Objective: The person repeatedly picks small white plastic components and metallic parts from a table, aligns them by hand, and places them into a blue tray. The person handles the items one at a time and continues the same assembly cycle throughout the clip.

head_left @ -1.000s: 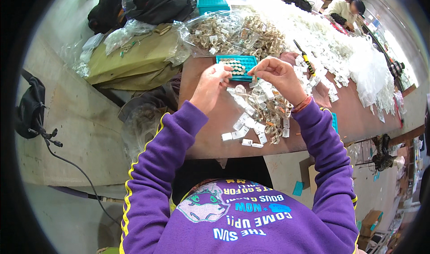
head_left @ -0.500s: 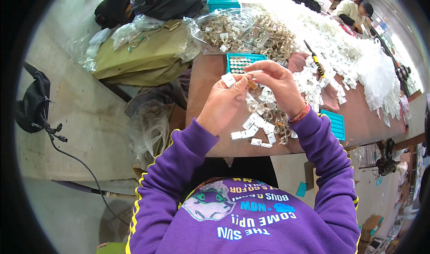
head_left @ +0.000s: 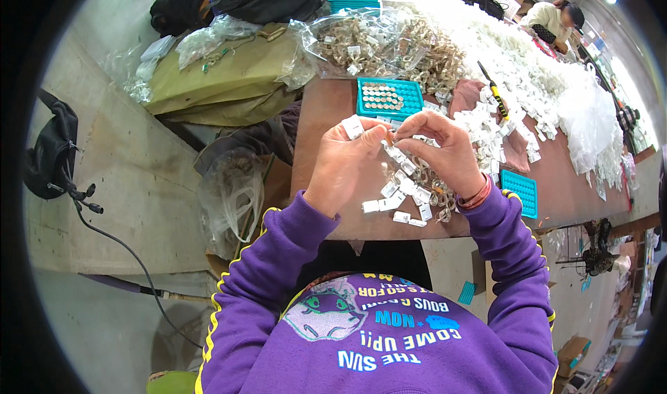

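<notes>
White tag: we see a small white tag [head_left: 353, 126] pinched at the fingertips of the left hand, held in the air above the near half of the brown table [head_left: 326, 109], just short of the teal tray.
Left hand: our left hand [head_left: 342, 163] is closed on the white tag, thumb and forefinger clamped on it, knuckles toward the camera.
Right hand: our right hand [head_left: 445, 151] is curled, its fingertips meeting the left hand's; they pinch something small there, but we cannot tell what it is.
Loose tags: a scatter of white tags [head_left: 399, 193] mixed with tan rings lies on the table under both hands, reaching to the near edge.
Teal tray: a teal tray [head_left: 389, 99] with rows of pale round pieces sits just beyond the hands, toward the middle of the table.
Second tray: a smaller teal tray [head_left: 520, 191] lies at the near edge, beside the right wrist.
Clear bag: a clear bag of tan rings [head_left: 379, 43] rests at the far left corner.
Yellow-handled tool: a yellow-handled tool [head_left: 493, 90] lies further right among heaped white pieces.
</notes>
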Action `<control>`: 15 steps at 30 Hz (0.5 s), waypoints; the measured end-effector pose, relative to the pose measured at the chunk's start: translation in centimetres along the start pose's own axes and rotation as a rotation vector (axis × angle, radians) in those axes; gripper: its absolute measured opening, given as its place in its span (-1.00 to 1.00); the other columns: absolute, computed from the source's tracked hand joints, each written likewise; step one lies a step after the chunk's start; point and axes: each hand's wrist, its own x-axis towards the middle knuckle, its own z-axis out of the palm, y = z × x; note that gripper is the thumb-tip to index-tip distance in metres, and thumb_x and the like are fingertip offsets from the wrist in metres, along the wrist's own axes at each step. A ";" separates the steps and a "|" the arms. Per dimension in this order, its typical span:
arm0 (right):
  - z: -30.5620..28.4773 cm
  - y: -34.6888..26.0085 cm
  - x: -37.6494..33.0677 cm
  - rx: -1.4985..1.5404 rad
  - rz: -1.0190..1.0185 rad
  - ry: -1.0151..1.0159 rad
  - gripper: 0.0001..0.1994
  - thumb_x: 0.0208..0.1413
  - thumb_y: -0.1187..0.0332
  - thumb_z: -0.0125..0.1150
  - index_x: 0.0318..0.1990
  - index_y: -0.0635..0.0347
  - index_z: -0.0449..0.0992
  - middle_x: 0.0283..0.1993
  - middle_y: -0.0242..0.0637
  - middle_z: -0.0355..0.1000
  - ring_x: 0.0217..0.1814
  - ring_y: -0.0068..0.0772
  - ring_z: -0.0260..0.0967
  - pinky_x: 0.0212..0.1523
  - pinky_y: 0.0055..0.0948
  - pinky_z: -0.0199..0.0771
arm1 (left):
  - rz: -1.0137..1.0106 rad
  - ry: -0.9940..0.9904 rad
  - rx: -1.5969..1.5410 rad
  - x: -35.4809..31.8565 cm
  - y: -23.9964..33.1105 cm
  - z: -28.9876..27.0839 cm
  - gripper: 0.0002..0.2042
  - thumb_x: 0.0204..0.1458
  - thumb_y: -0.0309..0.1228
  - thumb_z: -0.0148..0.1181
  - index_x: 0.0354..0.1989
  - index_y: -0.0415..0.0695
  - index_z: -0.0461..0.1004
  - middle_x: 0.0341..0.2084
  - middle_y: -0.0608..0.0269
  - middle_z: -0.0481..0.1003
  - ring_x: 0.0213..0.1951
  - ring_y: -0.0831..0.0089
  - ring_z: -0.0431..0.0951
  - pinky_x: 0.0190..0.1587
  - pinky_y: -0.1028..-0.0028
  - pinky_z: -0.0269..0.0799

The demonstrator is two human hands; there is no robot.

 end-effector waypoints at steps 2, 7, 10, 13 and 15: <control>-0.1 0.0 0.0 0.013 0.020 -0.009 -0.87 0.06 0.54 0.28 -0.24 0.31 0.49 -0.24 -0.35 0.50 -0.18 -0.59 0.46 -0.09 -0.56 0.49 | -0.006 -0.024 -0.008 0.0 0.2 0.1 -0.86 0.14 -0.44 0.20 -0.21 -0.25 0.53 -0.43 0.41 0.53 -0.46 0.78 0.29 -0.39 0.71 0.24; 0.1 -0.2 0.2 0.102 0.067 0.011 -0.87 0.05 0.50 0.31 -0.27 0.30 0.49 -0.27 -0.39 0.49 -0.21 -0.61 0.45 -0.13 -0.56 0.48 | 0.008 -0.008 -0.010 0.1 0.2 0.3 -0.88 0.13 -0.45 0.21 -0.24 -0.25 0.54 -0.44 0.41 0.54 -0.46 0.77 0.30 -0.39 0.70 0.24; 0.1 -0.9 0.2 0.015 0.138 0.086 -0.86 0.02 0.56 0.30 -0.27 0.31 0.48 -0.26 -0.35 0.50 -0.16 -0.57 0.47 -0.11 -0.56 0.47 | 0.102 0.080 0.123 0.2 0.0 0.4 -0.90 0.09 -0.47 0.25 -0.28 -0.24 0.54 -0.44 0.40 0.55 -0.43 0.75 0.35 -0.36 0.69 0.28; 0.2 -1.7 0.0 -0.438 -0.143 0.102 -0.78 -0.03 0.52 0.35 -0.23 0.31 0.47 -0.25 -0.32 0.51 -0.20 -0.54 0.49 -0.15 -0.52 0.48 | 0.192 0.196 0.296 0.1 -0.3 0.7 -0.91 0.03 -0.50 0.29 -0.32 -0.23 0.54 -0.43 0.38 0.55 -0.40 0.73 0.41 -0.31 0.66 0.33; 1.3 -1.7 -0.1 -0.553 -0.170 0.126 -0.79 -0.06 0.49 0.35 -0.26 0.27 0.48 -0.31 -0.24 0.51 -0.28 -0.36 0.52 -0.24 -0.45 0.49 | 0.220 0.264 0.389 0.0 -0.6 1.0 -0.90 0.01 -0.50 0.32 -0.34 -0.23 0.53 -0.44 0.38 0.55 -0.38 0.72 0.43 -0.29 0.66 0.35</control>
